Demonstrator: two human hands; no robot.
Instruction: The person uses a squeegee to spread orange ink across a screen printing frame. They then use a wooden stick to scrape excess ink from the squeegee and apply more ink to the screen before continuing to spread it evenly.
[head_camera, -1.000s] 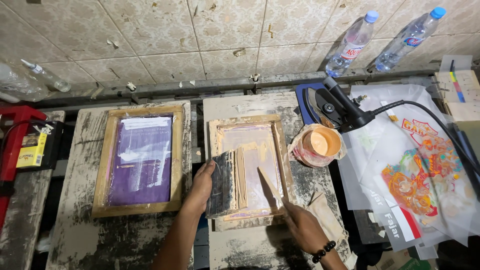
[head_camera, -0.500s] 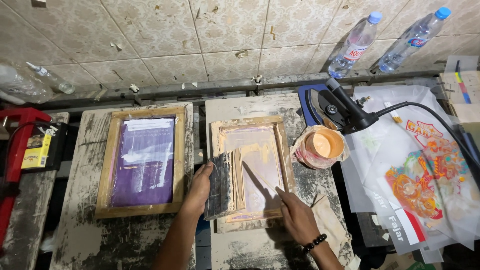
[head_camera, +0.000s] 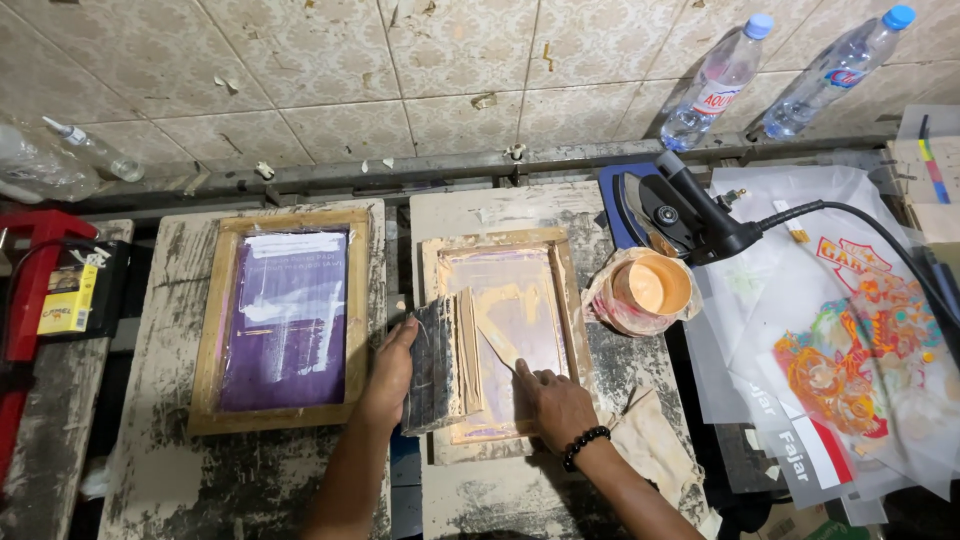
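A paint-stained desk (head_camera: 250, 480) carries two wooden screen frames: a purple one (head_camera: 283, 320) on the left, an orange-smeared one (head_camera: 505, 340) at centre, with an ink tub (head_camera: 650, 288) just right of it.

A purple-meshed wooden screen frame (head_camera: 285, 322) is lying left of a pale-meshed wooden screen frame (head_camera: 505, 330). A paper-wrapped cup of orange ink (head_camera: 650, 287) is sitting right of both.

Head camera, steep downward look (fairly close), workbench (head_camera: 250, 480), tiled wall (head_camera: 300, 80)

Stained tiled wall (head_camera: 330, 70) w/ peeling bits; worn paint-smeared worktables (head_camera: 160, 470)
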